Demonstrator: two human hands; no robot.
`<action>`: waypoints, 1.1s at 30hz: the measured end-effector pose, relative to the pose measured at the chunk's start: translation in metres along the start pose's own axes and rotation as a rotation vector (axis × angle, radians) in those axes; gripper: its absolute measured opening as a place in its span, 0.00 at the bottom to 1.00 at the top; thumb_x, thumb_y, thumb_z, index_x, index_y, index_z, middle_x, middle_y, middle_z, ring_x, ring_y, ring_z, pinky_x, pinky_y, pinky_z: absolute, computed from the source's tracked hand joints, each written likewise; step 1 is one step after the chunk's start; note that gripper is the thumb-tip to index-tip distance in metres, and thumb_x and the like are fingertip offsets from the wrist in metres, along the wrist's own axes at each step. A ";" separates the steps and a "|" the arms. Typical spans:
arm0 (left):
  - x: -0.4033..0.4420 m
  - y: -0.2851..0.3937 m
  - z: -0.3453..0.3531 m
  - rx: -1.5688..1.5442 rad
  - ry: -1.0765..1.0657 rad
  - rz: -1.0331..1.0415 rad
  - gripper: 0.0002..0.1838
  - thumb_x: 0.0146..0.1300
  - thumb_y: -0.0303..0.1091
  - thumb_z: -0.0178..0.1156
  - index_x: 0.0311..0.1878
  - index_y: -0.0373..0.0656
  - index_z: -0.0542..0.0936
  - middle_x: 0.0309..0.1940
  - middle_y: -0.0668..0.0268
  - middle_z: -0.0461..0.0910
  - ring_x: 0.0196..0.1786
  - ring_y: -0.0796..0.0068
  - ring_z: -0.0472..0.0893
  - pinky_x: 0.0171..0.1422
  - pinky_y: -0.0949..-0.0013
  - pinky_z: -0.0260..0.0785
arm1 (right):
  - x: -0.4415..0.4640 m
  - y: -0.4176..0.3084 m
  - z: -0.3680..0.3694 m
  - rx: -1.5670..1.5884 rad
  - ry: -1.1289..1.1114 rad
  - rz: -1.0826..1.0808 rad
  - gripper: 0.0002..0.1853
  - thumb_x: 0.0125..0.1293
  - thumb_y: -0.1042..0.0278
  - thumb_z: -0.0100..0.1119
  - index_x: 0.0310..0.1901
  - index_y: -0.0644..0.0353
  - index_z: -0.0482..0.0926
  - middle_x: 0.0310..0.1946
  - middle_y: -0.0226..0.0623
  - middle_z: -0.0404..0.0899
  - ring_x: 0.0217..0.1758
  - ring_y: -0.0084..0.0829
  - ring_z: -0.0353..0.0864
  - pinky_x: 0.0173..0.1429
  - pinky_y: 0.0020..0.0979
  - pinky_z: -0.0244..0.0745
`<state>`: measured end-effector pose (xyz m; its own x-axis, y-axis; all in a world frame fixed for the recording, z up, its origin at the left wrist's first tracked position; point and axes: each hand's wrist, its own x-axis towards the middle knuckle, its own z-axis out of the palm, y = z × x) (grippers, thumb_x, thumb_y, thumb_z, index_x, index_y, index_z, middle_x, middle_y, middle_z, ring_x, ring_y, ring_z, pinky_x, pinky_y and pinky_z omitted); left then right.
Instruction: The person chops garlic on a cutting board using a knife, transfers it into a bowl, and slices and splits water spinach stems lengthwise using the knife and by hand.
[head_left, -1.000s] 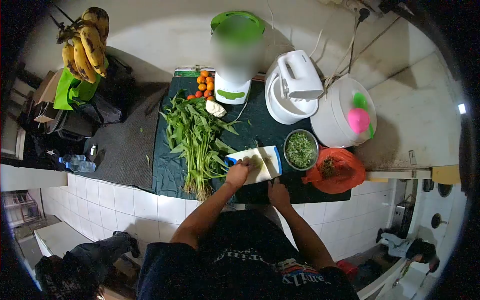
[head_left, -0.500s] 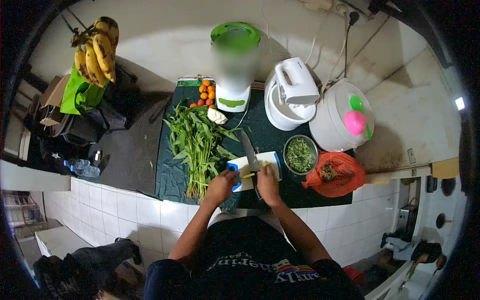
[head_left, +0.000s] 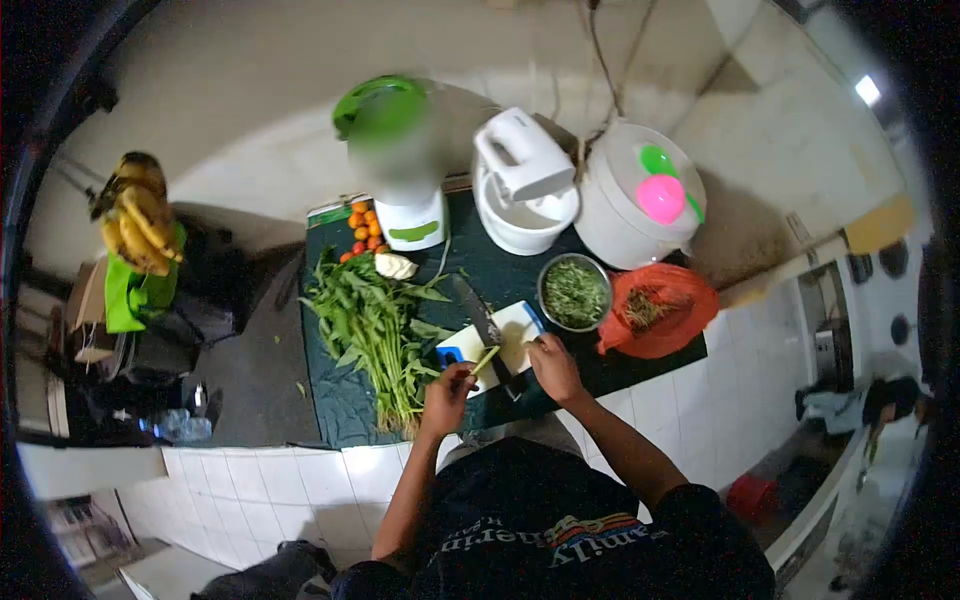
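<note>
My left hand (head_left: pixel 450 397) is closed on a short pale green stem (head_left: pixel 485 360), held over the near left part of the cutting board (head_left: pixel 513 337). A knife (head_left: pixel 483 318) lies across the white board with its blue corners, its blade pointing away from me. At the board's right edge my right hand (head_left: pixel 555 370) is off the knife. Its fingers are pinched together, and what they hold, if anything, is hidden. A bunch of leafy greens (head_left: pixel 375 345) with long stems lies to the left. Beyond the board's right corner stands a metal bowl of chopped greens (head_left: pixel 575 292).
An orange plastic bag (head_left: pixel 690 310) holding trimmings lies at the right. Along the back are small orange fruits (head_left: pixel 362 228), a white lump (head_left: pixel 395 266), a blender (head_left: pixel 414 222), a stand mixer (head_left: pixel 525 230) and a large white lidded container (head_left: pixel 630 215). Bananas (head_left: pixel 140 225) hang at the left.
My right hand has let go of the knife, which now lies on the board, and moved to the right. My left hand has drawn back with the stem. The whole view has shifted and tilted.
</note>
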<state>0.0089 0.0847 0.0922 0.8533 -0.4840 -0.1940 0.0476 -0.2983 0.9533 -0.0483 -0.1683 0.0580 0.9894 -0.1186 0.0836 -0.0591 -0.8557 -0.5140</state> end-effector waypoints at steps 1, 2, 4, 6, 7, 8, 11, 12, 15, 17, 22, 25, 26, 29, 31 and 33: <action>0.002 -0.006 0.006 -0.130 -0.019 0.013 0.11 0.71 0.27 0.57 0.54 0.36 0.78 0.39 0.60 0.84 0.42 0.74 0.84 0.47 0.68 0.76 | -0.004 0.005 -0.010 0.029 0.133 0.010 0.10 0.64 0.76 0.59 0.47 0.59 0.81 0.43 0.44 0.76 0.48 0.47 0.79 0.49 0.43 0.76; 0.005 -0.011 0.010 -0.261 -0.030 0.024 0.12 0.71 0.26 0.58 0.55 0.36 0.78 0.41 0.61 0.84 0.42 0.74 0.84 0.47 0.68 0.76 | -0.005 0.009 -0.021 0.059 0.263 0.011 0.10 0.65 0.75 0.60 0.47 0.59 0.81 0.43 0.44 0.76 0.48 0.47 0.79 0.50 0.42 0.76; 0.010 -0.011 0.012 -0.263 -0.074 -0.010 0.13 0.70 0.24 0.59 0.56 0.37 0.78 0.41 0.63 0.83 0.42 0.75 0.84 0.48 0.70 0.75 | -0.004 0.025 -0.057 -0.016 0.441 0.003 0.09 0.64 0.76 0.61 0.46 0.61 0.80 0.42 0.46 0.76 0.46 0.49 0.78 0.51 0.42 0.74; 0.016 0.001 0.013 -0.168 -0.130 0.034 0.14 0.70 0.24 0.58 0.58 0.37 0.77 0.39 0.64 0.83 0.42 0.74 0.83 0.48 0.70 0.75 | -0.007 0.039 -0.100 -0.034 0.445 0.139 0.09 0.67 0.75 0.56 0.47 0.64 0.78 0.46 0.49 0.76 0.49 0.50 0.78 0.55 0.43 0.73; 0.021 -0.008 0.015 -0.223 -0.184 -0.033 0.16 0.70 0.23 0.57 0.60 0.37 0.75 0.42 0.63 0.82 0.45 0.72 0.83 0.50 0.70 0.75 | -0.010 0.061 -0.108 -0.082 0.451 0.150 0.10 0.68 0.73 0.54 0.49 0.64 0.78 0.50 0.50 0.75 0.53 0.51 0.76 0.60 0.44 0.71; 0.023 -0.009 0.015 -0.213 -0.181 -0.041 0.16 0.70 0.23 0.57 0.60 0.37 0.75 0.42 0.63 0.82 0.45 0.72 0.83 0.50 0.70 0.75 | -0.009 0.077 -0.112 -0.128 0.508 0.138 0.12 0.67 0.73 0.55 0.51 0.63 0.79 0.53 0.51 0.74 0.55 0.52 0.75 0.63 0.46 0.68; 0.031 0.006 0.011 -0.254 -0.220 -0.038 0.17 0.70 0.21 0.55 0.61 0.36 0.74 0.50 0.60 0.80 0.50 0.72 0.82 0.55 0.68 0.75 | -0.005 0.072 -0.122 -0.363 0.496 0.136 0.14 0.66 0.72 0.57 0.52 0.63 0.79 0.56 0.52 0.74 0.56 0.52 0.74 0.63 0.47 0.68; 0.035 0.004 0.011 -0.253 -0.210 -0.037 0.17 0.70 0.21 0.55 0.61 0.36 0.74 0.50 0.60 0.80 0.50 0.72 0.82 0.55 0.68 0.75 | -0.007 0.061 -0.114 -0.300 0.505 0.067 0.14 0.65 0.72 0.58 0.52 0.63 0.80 0.55 0.51 0.75 0.56 0.52 0.75 0.63 0.47 0.69; 0.037 0.004 0.008 -0.302 -0.179 -0.025 0.16 0.70 0.21 0.55 0.60 0.35 0.74 0.47 0.61 0.81 0.50 0.72 0.83 0.55 0.67 0.77 | -0.011 0.008 -0.078 0.256 0.206 0.108 0.15 0.66 0.71 0.61 0.53 0.63 0.80 0.45 0.47 0.82 0.45 0.42 0.82 0.50 0.39 0.76; 0.037 0.006 0.008 -0.372 -0.178 -0.037 0.15 0.70 0.21 0.56 0.59 0.35 0.75 0.46 0.61 0.81 0.49 0.72 0.83 0.55 0.67 0.77 | -0.007 -0.034 -0.057 0.662 -0.044 0.056 0.17 0.68 0.69 0.63 0.57 0.64 0.78 0.43 0.41 0.84 0.45 0.29 0.83 0.45 0.30 0.81; 0.022 0.009 0.000 -0.369 -0.088 0.029 0.14 0.67 0.22 0.60 0.56 0.36 0.76 0.45 0.62 0.84 0.46 0.74 0.83 0.51 0.70 0.78 | 0.005 -0.078 -0.008 0.898 -0.213 0.105 0.20 0.69 0.66 0.65 0.59 0.65 0.77 0.48 0.39 0.83 0.49 0.27 0.82 0.50 0.29 0.80; 0.010 0.004 -0.010 -0.435 -0.059 -0.019 0.15 0.67 0.27 0.64 0.55 0.37 0.76 0.44 0.63 0.84 0.44 0.76 0.83 0.50 0.71 0.78 | 0.011 -0.080 -0.001 0.954 -0.269 0.133 0.16 0.70 0.68 0.62 0.56 0.66 0.79 0.43 0.34 0.84 0.46 0.22 0.81 0.49 0.26 0.78; 0.004 0.001 -0.011 -0.462 -0.042 -0.025 0.15 0.67 0.28 0.65 0.54 0.37 0.76 0.42 0.63 0.84 0.44 0.77 0.83 0.50 0.71 0.78 | 0.010 -0.081 0.001 0.913 -0.288 0.139 0.15 0.70 0.69 0.62 0.55 0.66 0.81 0.42 0.33 0.85 0.45 0.21 0.81 0.49 0.26 0.78; -0.013 0.005 -0.010 -0.479 0.051 -0.068 0.14 0.67 0.29 0.65 0.52 0.36 0.76 0.39 0.64 0.84 0.42 0.76 0.83 0.48 0.71 0.77 | 0.009 -0.089 -0.004 0.754 -0.222 0.112 0.10 0.69 0.70 0.63 0.48 0.66 0.84 0.34 0.31 0.86 0.35 0.20 0.82 0.41 0.25 0.77; -0.022 0.006 -0.012 -0.480 0.108 -0.110 0.12 0.67 0.28 0.64 0.51 0.35 0.77 0.38 0.64 0.84 0.39 0.75 0.83 0.48 0.70 0.76 | 0.006 -0.100 -0.011 0.640 -0.177 0.064 0.08 0.66 0.71 0.65 0.45 0.63 0.86 0.29 0.32 0.85 0.29 0.20 0.80 0.35 0.25 0.75; -0.026 0.005 -0.014 -0.529 0.104 -0.098 0.12 0.68 0.29 0.64 0.51 0.35 0.77 0.37 0.64 0.84 0.38 0.76 0.82 0.47 0.71 0.76 | 0.004 -0.110 -0.018 0.571 -0.160 0.052 0.08 0.66 0.71 0.65 0.44 0.63 0.86 0.29 0.35 0.86 0.29 0.22 0.81 0.35 0.26 0.75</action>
<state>-0.0060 0.1075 0.1050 0.8773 -0.3830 -0.2893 0.3612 0.1299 0.9234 -0.0405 -0.0838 0.1305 0.9974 -0.0381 -0.0610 -0.0715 -0.4393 -0.8955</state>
